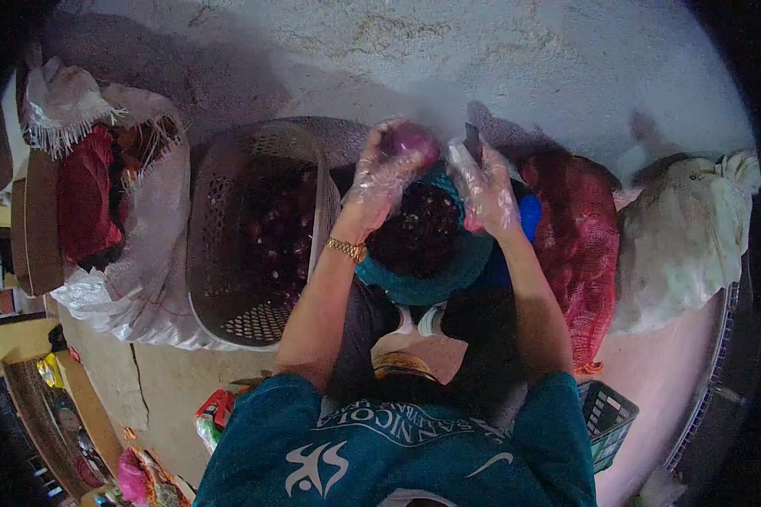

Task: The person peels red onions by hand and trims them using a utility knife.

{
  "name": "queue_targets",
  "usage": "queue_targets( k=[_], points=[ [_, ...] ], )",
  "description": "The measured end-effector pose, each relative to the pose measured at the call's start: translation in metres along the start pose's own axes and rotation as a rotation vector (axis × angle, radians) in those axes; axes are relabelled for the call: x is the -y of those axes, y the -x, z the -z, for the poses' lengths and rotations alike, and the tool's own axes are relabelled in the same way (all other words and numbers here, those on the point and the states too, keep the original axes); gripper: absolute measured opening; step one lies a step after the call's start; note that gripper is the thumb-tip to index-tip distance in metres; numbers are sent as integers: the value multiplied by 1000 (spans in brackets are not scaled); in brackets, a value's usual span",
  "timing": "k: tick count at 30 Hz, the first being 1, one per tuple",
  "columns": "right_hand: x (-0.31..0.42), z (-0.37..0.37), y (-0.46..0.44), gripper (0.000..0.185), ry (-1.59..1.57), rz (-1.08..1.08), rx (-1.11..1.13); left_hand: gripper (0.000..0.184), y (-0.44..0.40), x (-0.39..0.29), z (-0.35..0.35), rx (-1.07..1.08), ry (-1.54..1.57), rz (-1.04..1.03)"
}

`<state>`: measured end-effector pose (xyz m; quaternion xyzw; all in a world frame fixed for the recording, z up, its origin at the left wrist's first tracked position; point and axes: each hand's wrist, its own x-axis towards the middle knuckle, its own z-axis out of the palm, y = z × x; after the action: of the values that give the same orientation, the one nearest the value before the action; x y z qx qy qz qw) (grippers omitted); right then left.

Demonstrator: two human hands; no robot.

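Note:
My left hand (377,181), in a clear plastic glove with a gold watch on the wrist, grips a red onion (415,141). Beside it, my gloved right hand (489,193) is closed around a knife (472,137), its short dark blade pointing up; the handle is hidden in the fingers. Both hands are raised over a teal basin (414,291) between my knees. Dark onion skins (418,232) fill the basin. To the left stands a grey perforated plastic crate (216,220) with dark purple onions (281,232) inside.
A red mesh sack (573,245) and a pale woven sack (683,241) stand at right. On the far left is an opened white sack (156,228) with red netting (89,198). A rough wall (482,51) rises ahead. A dark green crate (609,422) sits beside me.

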<state>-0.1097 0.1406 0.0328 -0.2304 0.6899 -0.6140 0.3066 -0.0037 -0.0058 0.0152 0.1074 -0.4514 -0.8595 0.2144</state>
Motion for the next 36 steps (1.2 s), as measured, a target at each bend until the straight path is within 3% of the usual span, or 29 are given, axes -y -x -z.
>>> queue_targets(
  k=[2, 4, 8, 11, 13, 14, 16, 19, 22, 36],
  points=[
    [-3, -2, 0, 44, -79, -47, -12, 54, -1, 0, -1, -3, -45, -10],
    [-17, -4, -2, 39, 39, 244, -192, 60, -2, 0, 0, -5, -88, -18],
    [-27, 10, -1, 38, 87, 184, -177, 46, 0, 1, 1, 16, 37, 36],
    [-23, 15, -5, 37, -3, 111, -10, 42, -3, 0, 4, -2, 67, 65],
    [-14, 15, -7, 41, 468, 594, -194, 44, -3, -4, 7, -24, 78, 127],
    [-8, 16, -3, 41, 468, 593, -195, 46, -2, -6, 8, -45, 51, 176],
    [16, 13, 10, 47, 805, 443, -74, 49, -3, -5, 10, -66, 23, 226],
    [12, 11, 8, 54, 875, 593, -66, 46, -2, -4, 11, -27, -32, 279],
    [24, 10, 13, 57, 962, 520, 2, 45, 0, -5, 10, -47, -122, 296],
    [4, 11, 5, 53, 927, 700, -37, 49, 1, -2, 10, 10, -147, 369]
  ],
)
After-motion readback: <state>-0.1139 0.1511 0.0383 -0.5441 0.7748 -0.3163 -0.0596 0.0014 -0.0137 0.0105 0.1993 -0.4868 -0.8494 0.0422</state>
